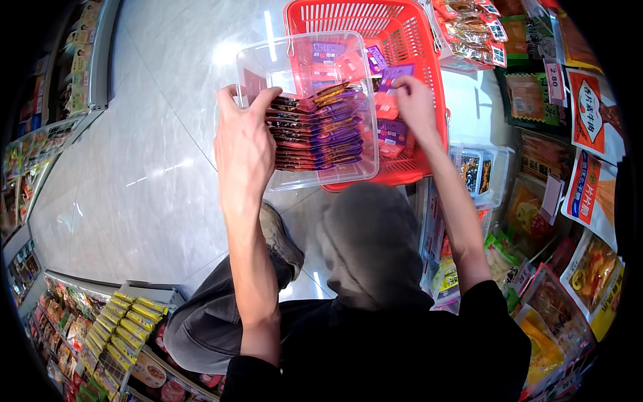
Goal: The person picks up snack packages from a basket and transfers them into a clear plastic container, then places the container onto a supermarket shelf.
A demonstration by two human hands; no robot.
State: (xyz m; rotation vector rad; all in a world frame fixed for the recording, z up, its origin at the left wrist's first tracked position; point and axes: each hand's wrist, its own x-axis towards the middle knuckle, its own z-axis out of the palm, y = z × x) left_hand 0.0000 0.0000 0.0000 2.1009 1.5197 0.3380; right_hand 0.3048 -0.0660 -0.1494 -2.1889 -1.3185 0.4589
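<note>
The left hand [244, 130], fingers bent, grips the left side of a clear box [268, 57]. Inside, packs [318, 137] stand in a row, long way left to right. Loose packs [392, 136] lie in the red basket [423, 53]. Above them, one pack [396, 75] points away, purple end far, pinched in the right hand [416, 107].

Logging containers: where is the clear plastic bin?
In the head view, the clear bin overlaps the red basket at upper centre, with the left hand on the bin's left wall.
</note>
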